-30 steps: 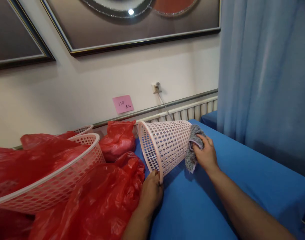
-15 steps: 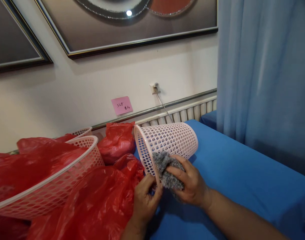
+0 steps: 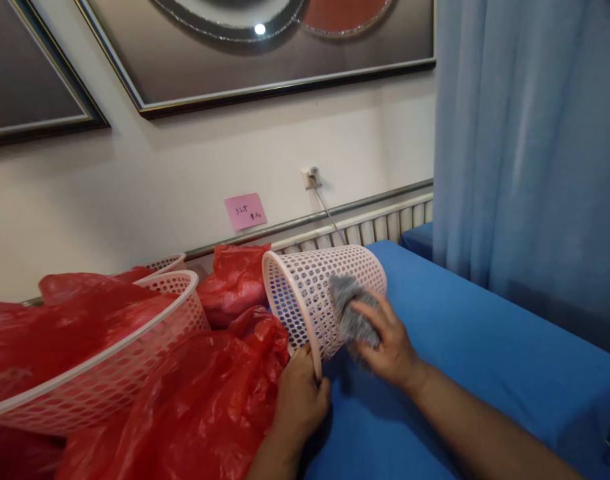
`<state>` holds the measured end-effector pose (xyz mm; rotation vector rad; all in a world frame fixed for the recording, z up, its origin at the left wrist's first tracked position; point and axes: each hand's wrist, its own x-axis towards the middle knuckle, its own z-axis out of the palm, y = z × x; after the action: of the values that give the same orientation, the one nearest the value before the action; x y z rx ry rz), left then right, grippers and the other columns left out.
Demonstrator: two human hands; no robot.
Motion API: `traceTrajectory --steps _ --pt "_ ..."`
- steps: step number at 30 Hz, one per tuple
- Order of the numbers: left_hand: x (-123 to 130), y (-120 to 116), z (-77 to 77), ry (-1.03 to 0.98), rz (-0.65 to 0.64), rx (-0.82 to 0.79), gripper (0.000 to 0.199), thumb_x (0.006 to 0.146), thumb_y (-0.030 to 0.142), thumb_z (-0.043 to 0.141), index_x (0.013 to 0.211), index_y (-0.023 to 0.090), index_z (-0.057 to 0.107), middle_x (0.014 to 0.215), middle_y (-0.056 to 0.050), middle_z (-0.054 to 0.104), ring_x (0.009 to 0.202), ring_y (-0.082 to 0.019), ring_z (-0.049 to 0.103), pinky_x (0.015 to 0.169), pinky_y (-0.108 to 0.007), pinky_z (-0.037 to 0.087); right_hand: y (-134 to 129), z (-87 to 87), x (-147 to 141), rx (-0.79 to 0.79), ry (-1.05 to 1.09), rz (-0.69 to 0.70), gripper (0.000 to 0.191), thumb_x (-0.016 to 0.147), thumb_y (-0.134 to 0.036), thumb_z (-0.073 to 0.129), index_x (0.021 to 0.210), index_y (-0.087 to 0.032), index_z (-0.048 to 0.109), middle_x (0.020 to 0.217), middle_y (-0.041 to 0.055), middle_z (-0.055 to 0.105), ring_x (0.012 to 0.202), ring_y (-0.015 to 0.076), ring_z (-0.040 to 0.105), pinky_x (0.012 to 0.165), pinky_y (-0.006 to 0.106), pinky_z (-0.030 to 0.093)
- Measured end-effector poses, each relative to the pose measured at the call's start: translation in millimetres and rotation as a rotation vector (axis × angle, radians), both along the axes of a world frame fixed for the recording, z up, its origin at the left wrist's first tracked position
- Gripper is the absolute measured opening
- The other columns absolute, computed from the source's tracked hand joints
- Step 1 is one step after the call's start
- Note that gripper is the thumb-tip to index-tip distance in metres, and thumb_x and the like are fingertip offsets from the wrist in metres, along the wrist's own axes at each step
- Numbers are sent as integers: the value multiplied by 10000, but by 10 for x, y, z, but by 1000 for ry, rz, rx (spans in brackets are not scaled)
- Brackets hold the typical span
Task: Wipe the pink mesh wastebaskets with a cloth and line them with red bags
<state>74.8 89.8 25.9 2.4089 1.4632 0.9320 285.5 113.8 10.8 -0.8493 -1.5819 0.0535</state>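
A pale pink plastic basket [image 3: 307, 280] with a pattern of holes lies on its side on the blue bed sheet [image 3: 465, 347], its mouth facing left. My left hand [image 3: 303, 393] is closed on the lower part of its rim, fingers inside and thumb outside. In my right hand [image 3: 387, 340] is a bunched grey fluffy cloth [image 3: 352, 310], pressed against the basket's outer side. Slight motion blur softens the cloth and the right fingers.
Red plastic bags [image 3: 199, 400] lie close to my left hand. A larger pink basket [image 3: 185, 300] holds more red plastic at left. Behind are a radiator [image 3: 369, 230], a plug socket [image 3: 311, 177] and a pink note [image 3: 245, 211]. A blue curtain [image 3: 525, 153] hangs at right.
The cloth in my right hand has moved from near the rim rightward and up along the basket's side. The basket has shifted slightly left, and my left hand has changed its hold on the rim.
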Motion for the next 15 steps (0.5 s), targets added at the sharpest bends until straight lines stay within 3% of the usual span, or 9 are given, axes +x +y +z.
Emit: traceTrajectory --steps 2,4,6,10,13,15 --pt "0 20 -3 -57 -63 -37 411 703 76 532 1055 210 694 1103 -100 724 1084 -285 670 931 -409 562 -210 41 -175 192 -175 177 613 808 -258 646 1412 -273 541 1511 123 447 1347 307 531 1079 485 514" --pt "-7 43 -7 -88 -81 -65 446 725 73 529 1109 221 701 1133 -99 734 1089 -283 677 942 -413 569 -237 42 -229 266 -217 221 596 815 -270 644 1402 -267 546 1491 125 463 1312 294 558 1044 462 541" --pt "-23 69 -16 -77 -49 -75 561 658 24 507 1150 213 697 1172 -99 730 1138 -288 663 1017 -452 540 -65 -1 -131 161 -116 91 550 813 -253 649 1359 -266 587 1473 122 486 1327 300 545 1067 485 520" --pt "-60 117 -81 -10 -15 -98 722 550 -18 472 1210 183 686 1198 -106 724 1195 -302 639 1107 -502 471 543 -136 351 -317 379 -311 414 776 -302 631 1177 -225 696 1281 127 622 1196 311 621 1080 546 487" --pt "-79 146 -147 47 -18 -110 778 534 -30 474 1262 166 667 1233 -128 711 1187 -305 643 1099 -493 478 742 -170 553 -410 498 -395 412 785 -359 601 1147 -184 695 1109 120 676 1082 305 655 1036 561 509" --pt "-89 162 -174 69 3 -101 782 535 -35 478 1270 160 660 1215 -134 713 1169 -301 650 1092 -487 486 616 -135 470 -340 420 -352 424 796 -344 611 1189 -201 686 1210 125 647 1172 303 625 1078 538 485"
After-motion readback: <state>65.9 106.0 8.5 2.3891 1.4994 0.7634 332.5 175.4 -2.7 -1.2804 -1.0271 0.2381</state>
